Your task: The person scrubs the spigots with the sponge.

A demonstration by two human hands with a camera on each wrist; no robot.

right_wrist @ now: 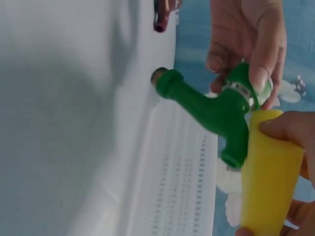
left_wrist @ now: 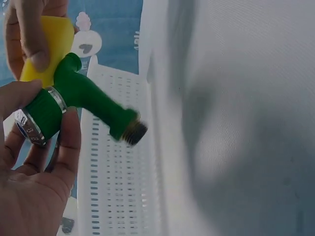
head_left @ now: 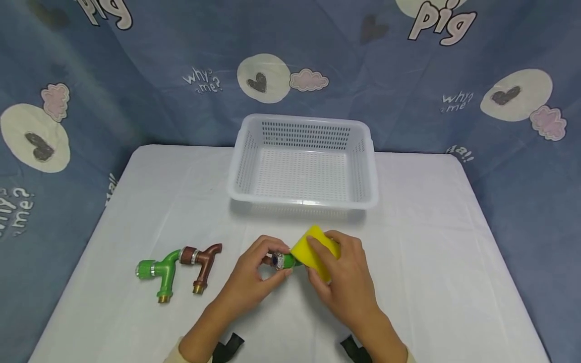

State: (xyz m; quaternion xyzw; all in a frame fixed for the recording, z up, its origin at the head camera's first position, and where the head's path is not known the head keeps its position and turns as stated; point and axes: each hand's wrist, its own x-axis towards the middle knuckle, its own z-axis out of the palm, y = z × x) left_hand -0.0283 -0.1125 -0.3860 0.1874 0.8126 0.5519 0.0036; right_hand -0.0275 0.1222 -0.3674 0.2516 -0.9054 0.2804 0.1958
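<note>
Gripping a green tap [left_wrist: 81, 89] with curled left hand [head_left: 246, 280], pinching a yellow sponge [right_wrist: 270, 172] against it with right hand [head_left: 348, 276]

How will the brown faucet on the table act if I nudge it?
The brown faucet probably won't roll far, given its branching shape. Its brass-colored end hints at metal, perhaps heavy for its size. Pushed left, it may shove the adjacent green faucet.

Looks like a cloth-screened work corner, exact rm type can't be told, white-covered table [head_left: 454, 262] w/ blue cartoon-print cloth [head_left: 386, 106] behind & on both sides, "pig" lettering [head_left: 442, 25] & pink clouds [head_left: 309, 80] on it
</note>
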